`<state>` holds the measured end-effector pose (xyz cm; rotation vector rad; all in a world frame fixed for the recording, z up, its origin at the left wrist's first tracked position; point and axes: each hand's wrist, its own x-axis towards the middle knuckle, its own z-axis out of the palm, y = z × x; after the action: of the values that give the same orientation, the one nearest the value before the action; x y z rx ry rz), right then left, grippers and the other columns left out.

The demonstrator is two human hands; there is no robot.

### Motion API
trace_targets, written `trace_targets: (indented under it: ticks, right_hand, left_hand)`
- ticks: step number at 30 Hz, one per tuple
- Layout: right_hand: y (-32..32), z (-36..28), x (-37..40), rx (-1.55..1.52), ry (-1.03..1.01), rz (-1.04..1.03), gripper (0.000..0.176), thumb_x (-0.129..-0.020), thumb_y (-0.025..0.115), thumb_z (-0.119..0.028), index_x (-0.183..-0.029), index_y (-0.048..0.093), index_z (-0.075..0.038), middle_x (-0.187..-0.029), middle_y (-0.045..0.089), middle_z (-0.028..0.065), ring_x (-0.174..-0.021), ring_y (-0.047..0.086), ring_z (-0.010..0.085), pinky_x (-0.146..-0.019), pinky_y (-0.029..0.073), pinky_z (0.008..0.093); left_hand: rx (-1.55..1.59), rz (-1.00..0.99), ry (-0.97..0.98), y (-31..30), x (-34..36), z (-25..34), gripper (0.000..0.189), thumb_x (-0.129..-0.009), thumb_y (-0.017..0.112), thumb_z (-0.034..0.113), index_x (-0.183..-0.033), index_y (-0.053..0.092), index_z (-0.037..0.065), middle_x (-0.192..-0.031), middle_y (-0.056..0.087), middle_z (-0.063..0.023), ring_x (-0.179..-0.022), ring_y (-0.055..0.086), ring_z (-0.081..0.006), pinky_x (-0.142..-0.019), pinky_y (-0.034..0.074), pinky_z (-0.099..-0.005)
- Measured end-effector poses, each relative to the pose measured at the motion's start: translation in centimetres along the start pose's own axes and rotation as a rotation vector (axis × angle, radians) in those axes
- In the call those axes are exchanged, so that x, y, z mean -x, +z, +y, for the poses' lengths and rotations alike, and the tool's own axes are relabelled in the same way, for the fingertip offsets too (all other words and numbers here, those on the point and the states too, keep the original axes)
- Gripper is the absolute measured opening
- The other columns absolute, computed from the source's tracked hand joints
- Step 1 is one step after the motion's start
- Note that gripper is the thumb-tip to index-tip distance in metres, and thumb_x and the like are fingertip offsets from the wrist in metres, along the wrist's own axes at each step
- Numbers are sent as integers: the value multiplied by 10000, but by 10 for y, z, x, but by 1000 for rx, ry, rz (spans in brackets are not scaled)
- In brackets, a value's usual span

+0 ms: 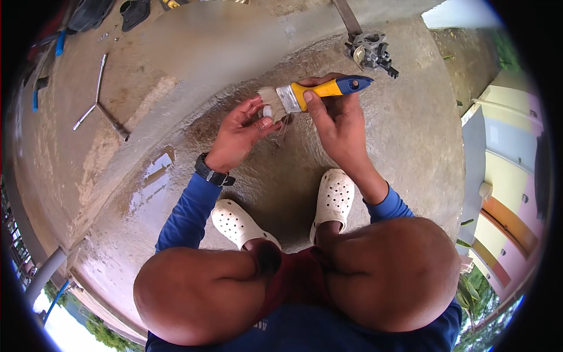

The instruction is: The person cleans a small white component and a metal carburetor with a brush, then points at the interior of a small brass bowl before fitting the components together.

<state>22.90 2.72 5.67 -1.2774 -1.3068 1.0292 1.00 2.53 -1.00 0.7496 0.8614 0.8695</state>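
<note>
My right hand (341,120) is closed round the yellow and blue handle of a paintbrush (325,90), thumb on top. The brush's pale, wet-looking bristles point left and lie against the fingers of my left hand (240,126). Between that hand's thumb and fingers is a small whitish cylindrical piece (267,111), whose exact kind I cannot make out. Both hands are held above wet concrete (281,170). Beyond my right hand a metal carburetor (370,51) rests on the ground.
At the left lies a Y-shaped socket wrench (97,104). Dark parts (135,13) and a blue-handled tool (60,43) are at the upper left. A flat strip (347,16) lies beside the carburetor. My white clogs (334,196) stand on the wet floor.
</note>
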Motion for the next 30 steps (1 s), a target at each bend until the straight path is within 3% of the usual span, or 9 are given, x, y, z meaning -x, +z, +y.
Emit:
trace_targets:
  ticks: [4, 7, 9, 13, 16, 23, 26, 28, 30]
  right_hand:
    - [5, 10, 2, -79, -90, -20, 283, -1037, 683, -65, -1275, 542, -7, -1167, 751, 146, -1008, 777, 229, -873, 644, 351]
    - [-2, 1, 3, 12, 30, -95, 290, -1034, 682, -55, -1278, 535, -2, -1205, 737, 149, -1026, 770, 229, -888, 653, 366]
    - [2, -4, 4, -168, 70, -37, 282, -1066, 641, -39, -1300, 482, -28, -1271, 708, 148, -1163, 691, 191, -979, 568, 335]
    - [-3, -3, 6, 48, 102, -159, 300, -1060, 656, -49, -1310, 492, -28, -1264, 720, 136, -1135, 705, 175, -933, 589, 327]
    - [1, -4, 6, -121, 40, -52, 282, -1060, 654, -49, -1300, 508, -29, -1265, 723, 129, -1122, 709, 166, -904, 600, 322]
    - [-4, -5, 8, 33, 127, -157, 244, -1055, 650, -35, -1267, 530, -23, -1255, 731, 119, -1105, 717, 167, -874, 608, 309]
    - [1, -5, 9, 23, -45, -163, 250, -1049, 654, -27, -1266, 530, -25, -1249, 736, 126, -1093, 729, 175, -883, 611, 314]
    - [-5, -6, 4, 99, 18, -210, 294, -1017, 694, -35, -1266, 542, -1, -1216, 746, 168, -1111, 766, 261, -933, 644, 396]
    - [-13, -7, 2, 95, -15, -165, 295, -1017, 697, -37, -1266, 543, 0, -1208, 746, 164, -1105, 766, 255, -934, 641, 390]
  left_hand:
    - [109, 82, -15, -5, -2, 4, 478, -1062, 648, 23, -1514, 494, 34, -1384, 614, -82, -1282, 608, -177, -1059, 561, -338]
    - [102, 49, -25, -1, 3, 0, 469, -1060, 641, 6, -1505, 496, 33, -1371, 618, -88, -1282, 612, -179, -1065, 561, -345]
    - [129, 68, -28, -1, 2, -4, 464, -1061, 631, -2, -1504, 494, 28, -1371, 618, -91, -1285, 611, -182, -1077, 553, -346]
    - [158, 22, -10, -2, 2, 9, 466, -1062, 610, -22, -1508, 482, 18, -1359, 616, -92, -1283, 608, -188, -1091, 537, -344]
    - [218, 50, 24, 11, 6, 3, 464, -1062, 590, -40, -1508, 483, 22, -1378, 609, -90, -1287, 607, -189, -1090, 533, -345]
    - [154, 80, -30, 5, 9, 1, 452, -1063, 583, -38, -1502, 497, 22, -1427, 596, -90, -1298, 603, -189, -1115, 523, -356]
    - [185, -13, 50, 4, 7, 12, 460, -1062, 593, -29, -1508, 494, 24, -1415, 604, -81, -1310, 594, -189, -1124, 518, -355]
    - [89, 7, -17, 3, 10, 11, 454, -1067, 590, -21, -1508, 493, 24, -1444, 582, -82, -1318, 592, -197, -1132, 518, -378]
    - [133, 7, -3, 0, 13, 7, 449, -1069, 586, -18, -1507, 495, 27, -1469, 563, -86, -1331, 585, -203, -1137, 519, -397]
